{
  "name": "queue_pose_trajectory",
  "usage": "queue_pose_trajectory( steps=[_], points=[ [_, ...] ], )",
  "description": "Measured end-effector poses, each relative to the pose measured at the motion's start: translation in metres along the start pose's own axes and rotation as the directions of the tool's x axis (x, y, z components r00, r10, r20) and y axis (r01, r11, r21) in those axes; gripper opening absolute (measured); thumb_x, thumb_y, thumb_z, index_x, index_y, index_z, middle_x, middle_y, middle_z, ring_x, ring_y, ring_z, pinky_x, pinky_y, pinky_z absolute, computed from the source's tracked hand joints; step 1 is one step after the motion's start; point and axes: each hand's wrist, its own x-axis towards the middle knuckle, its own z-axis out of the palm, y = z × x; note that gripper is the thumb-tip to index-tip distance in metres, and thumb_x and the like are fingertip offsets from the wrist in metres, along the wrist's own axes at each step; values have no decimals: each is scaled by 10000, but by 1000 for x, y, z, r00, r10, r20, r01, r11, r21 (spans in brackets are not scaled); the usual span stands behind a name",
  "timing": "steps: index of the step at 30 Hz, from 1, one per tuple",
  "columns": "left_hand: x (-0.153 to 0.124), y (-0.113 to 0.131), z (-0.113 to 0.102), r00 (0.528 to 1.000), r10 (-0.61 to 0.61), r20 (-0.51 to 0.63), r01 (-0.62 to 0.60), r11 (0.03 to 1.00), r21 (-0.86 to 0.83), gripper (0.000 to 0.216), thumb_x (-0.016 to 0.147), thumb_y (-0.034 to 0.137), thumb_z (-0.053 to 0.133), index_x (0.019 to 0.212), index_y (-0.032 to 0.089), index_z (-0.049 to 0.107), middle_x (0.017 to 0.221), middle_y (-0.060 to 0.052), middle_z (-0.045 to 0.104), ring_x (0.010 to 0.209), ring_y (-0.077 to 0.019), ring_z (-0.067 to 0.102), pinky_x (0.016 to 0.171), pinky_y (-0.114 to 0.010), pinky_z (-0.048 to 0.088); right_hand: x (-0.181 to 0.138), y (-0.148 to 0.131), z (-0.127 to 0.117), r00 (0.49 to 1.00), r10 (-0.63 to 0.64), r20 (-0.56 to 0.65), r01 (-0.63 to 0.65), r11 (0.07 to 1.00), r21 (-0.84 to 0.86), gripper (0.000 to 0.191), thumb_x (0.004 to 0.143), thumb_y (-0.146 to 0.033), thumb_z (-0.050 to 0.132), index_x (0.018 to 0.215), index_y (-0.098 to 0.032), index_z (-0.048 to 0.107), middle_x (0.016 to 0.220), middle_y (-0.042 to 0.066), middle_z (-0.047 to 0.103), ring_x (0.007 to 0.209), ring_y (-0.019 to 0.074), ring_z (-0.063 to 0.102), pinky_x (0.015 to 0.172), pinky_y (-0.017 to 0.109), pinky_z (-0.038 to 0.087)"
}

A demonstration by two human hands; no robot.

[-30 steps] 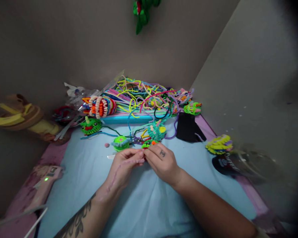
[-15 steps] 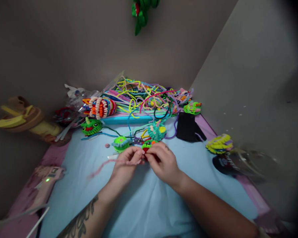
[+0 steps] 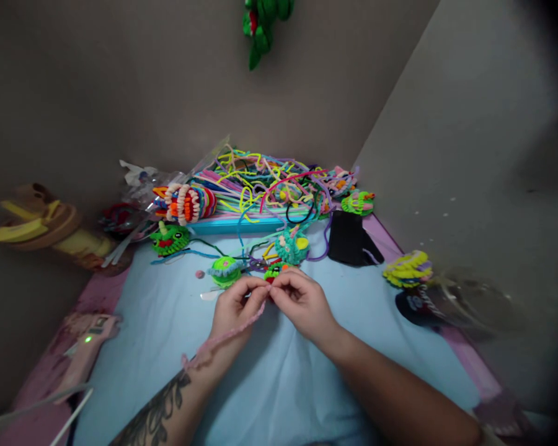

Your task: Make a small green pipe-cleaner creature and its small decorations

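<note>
My left hand (image 3: 235, 305) and my right hand (image 3: 302, 302) meet fingertip to fingertip over the light blue cloth (image 3: 279, 371). Both are closed in a pinch on one end of a pink pipe cleaner (image 3: 223, 337). Its free length trails down and to the left across my left wrist. Just beyond my fingers lies a small green, red and orange pipe-cleaner figure (image 3: 275, 270). A round green and blue figure (image 3: 224, 271) sits to its left and a teal one (image 3: 292, 246) behind it.
A tangled heap of coloured pipe cleaners (image 3: 260, 186) fills the back, on a blue tray. A green horned figure (image 3: 170, 238), a black pouch (image 3: 351, 246) and a yellow-purple coil (image 3: 408, 268) lie around. A pink device with a green light (image 3: 87, 339) rests at left.
The loose tail of the pink pipe cleaner swung from pointing out to the left down to lie across my left wrist. Both hands stayed pinched together in the same spot.
</note>
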Motion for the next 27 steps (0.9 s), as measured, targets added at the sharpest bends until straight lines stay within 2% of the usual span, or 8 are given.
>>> queue_pose_trajectory(
  steps=[3, 7, 10, 13, 17, 21, 23, 27],
  points=[
    [1, 0, 1, 994, -108, 34, 112, 983, -143, 232, 755, 370, 674, 827, 149, 672, 732, -18, 644, 660, -115, 569, 613, -204, 453, 0, -1, -2, 999, -30, -11, 30, 999, 12, 117, 785, -125, 580, 684, -184, 589, 703, -3, 537, 656, 124, 525, 575, 238, 404],
    [3, 3, 0, 957, -248, 152, 285, 902, -324, 357, 697, 467, 711, 813, 131, 677, 696, -25, 651, 619, -113, 587, 609, -226, 486, 1, 0, -5, 993, -115, -24, 114, 993, -44, 133, 777, -78, 563, 703, -185, 592, 715, -3, 550, 663, 120, 532, 582, 235, 408],
    [5, 7, -2, 932, -302, 202, 358, 862, -359, 344, 617, 419, 785, 780, 133, 684, 630, -9, 651, 561, -102, 581, 563, -214, 483, 3, 1, -6, 982, -190, -21, 187, 976, -110, 140, 780, -67, 558, 714, -189, 582, 718, -2, 558, 689, 127, 542, 610, 243, 422],
    [6, 11, -1, 945, -285, 162, 324, 890, -321, 306, 544, 346, 831, 726, 136, 704, 568, 4, 650, 529, -98, 568, 551, -209, 478, 3, 1, -6, 966, -259, -16, 252, 953, -170, 131, 799, -81, 549, 741, -194, 577, 720, 2, 563, 702, 135, 545, 630, 256, 438],
    [4, 11, 1, 961, -259, 96, 275, 932, -238, 275, 544, 332, 817, 726, 141, 737, 642, -16, 690, 565, -112, 571, 571, -226, 480, 1, 3, -4, 937, -349, -11, 329, 894, -305, 124, 828, -100, 526, 766, -198, 571, 706, 13, 564, 710, 155, 541, 654, 288, 458],
    [4, 9, 0, 960, -219, 173, 251, 948, -195, 249, 646, 369, 755, 636, 125, 708, 537, 6, 602, 496, -83, 475, 486, -196, 387, 0, 7, -6, 876, -476, 81, 453, 752, -478, 114, 847, -104, 525, 818, -180, 605, 774, 56, 620, 747, 179, 542, 710, 332, 472],
    [4, 8, -1, 964, -177, 197, 217, 955, -205, 295, 696, 382, 718, 577, 118, 665, 525, 6, 567, 504, -80, 452, 490, -195, 364, 0, 7, -8, 842, -525, 125, 504, 684, -527, 117, 851, -110, 530, 864, -174, 628, 808, 68, 643, 740, 179, 538, 698, 329, 478],
    [4, 4, -2, 968, -185, 167, 215, 958, -188, 359, 735, 425, 674, 560, 116, 619, 536, -2, 554, 519, -86, 449, 500, -201, 345, 0, 7, -10, 788, -583, 197, 567, 563, -601, 146, 846, -118, 545, 918, -182, 655, 810, 69, 653, 715, 174, 526, 637, 306, 474]
  ],
)
